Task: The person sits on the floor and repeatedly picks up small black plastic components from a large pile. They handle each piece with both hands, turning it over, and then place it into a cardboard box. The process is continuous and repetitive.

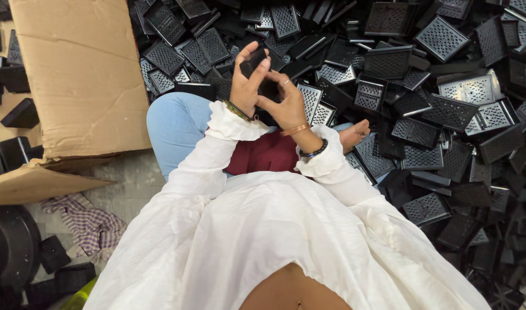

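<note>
Both my hands are raised in front of me over my lap and hold one small black plastic part (257, 69) between them. My left hand (247, 81) grips its left side with the fingers curled over the top edge. My right hand (286, 103) holds the part from the right and below, with a ring on one finger. Bangles sit on both wrists, below white sleeves. Just beyond my hands lies a large heap of black perforated plastic parts (441, 109).
A big open cardboard box (79, 80) lies at the left, with several black parts inside and beside it. My knee in light blue cloth (174, 123) points toward the heap. A checked cloth (88, 224) lies on the floor at lower left, near a round black object (10, 247).
</note>
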Available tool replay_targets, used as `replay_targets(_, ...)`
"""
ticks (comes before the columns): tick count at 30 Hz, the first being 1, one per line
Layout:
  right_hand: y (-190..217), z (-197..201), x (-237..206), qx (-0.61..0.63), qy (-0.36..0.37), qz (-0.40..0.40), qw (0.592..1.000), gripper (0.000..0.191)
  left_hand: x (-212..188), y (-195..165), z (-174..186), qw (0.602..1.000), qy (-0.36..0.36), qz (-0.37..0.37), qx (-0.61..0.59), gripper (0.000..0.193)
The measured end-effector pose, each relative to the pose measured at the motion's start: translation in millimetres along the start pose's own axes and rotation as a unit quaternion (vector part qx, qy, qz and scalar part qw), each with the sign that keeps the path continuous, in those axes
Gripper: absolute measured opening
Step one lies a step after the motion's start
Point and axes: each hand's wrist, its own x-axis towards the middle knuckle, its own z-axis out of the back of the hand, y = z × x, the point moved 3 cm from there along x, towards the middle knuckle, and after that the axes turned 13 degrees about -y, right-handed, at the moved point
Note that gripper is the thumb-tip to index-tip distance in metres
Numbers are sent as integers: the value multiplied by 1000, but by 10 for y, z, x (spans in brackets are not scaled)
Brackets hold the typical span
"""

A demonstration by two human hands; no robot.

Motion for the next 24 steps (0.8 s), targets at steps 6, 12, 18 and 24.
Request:
replay_targets(6, -179, 337, 111, 107, 16, -307, 946, 49, 97, 71, 211, 982, 10, 121, -146, 49)
replay_targets(12, -409, 345, -79, 63, 34, -403, 912, 42, -54, 537, 636, 970, -18, 200, -135, 52)
replay_targets(18, -45, 547, 1497, 340, -48, -219, 913, 21, 495, 271, 740, 985, -92, 126, -77, 45)
replay_targets(24, -269, 135, 2073, -485, -61, 5, 872, 58, 835, -139, 627, 921, -73, -167, 344, 40)
